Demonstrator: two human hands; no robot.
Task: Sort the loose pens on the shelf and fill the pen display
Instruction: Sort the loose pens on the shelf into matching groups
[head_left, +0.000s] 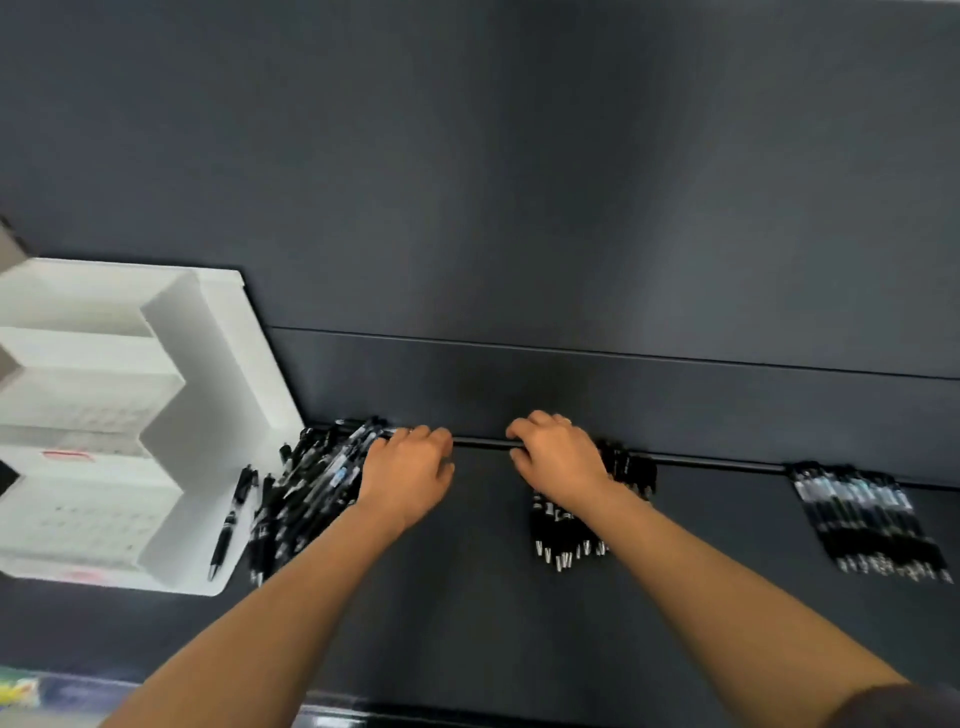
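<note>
Pens (867, 519): black, glossy, slim.
Left grip (410, 467): curled on heap (306, 493), hold unclear.
Right grip (558, 457): curled on flat row (566, 530), hold unclear.

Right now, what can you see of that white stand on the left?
The white stand looks like plastic, built in stepped tiers whose tops show grids of small holes; no pens stand in those visible. Red labels mark two tier fronts. It sits at the left end of the shelf. One black pen lies against its right side, the loose pile beyond.
</note>
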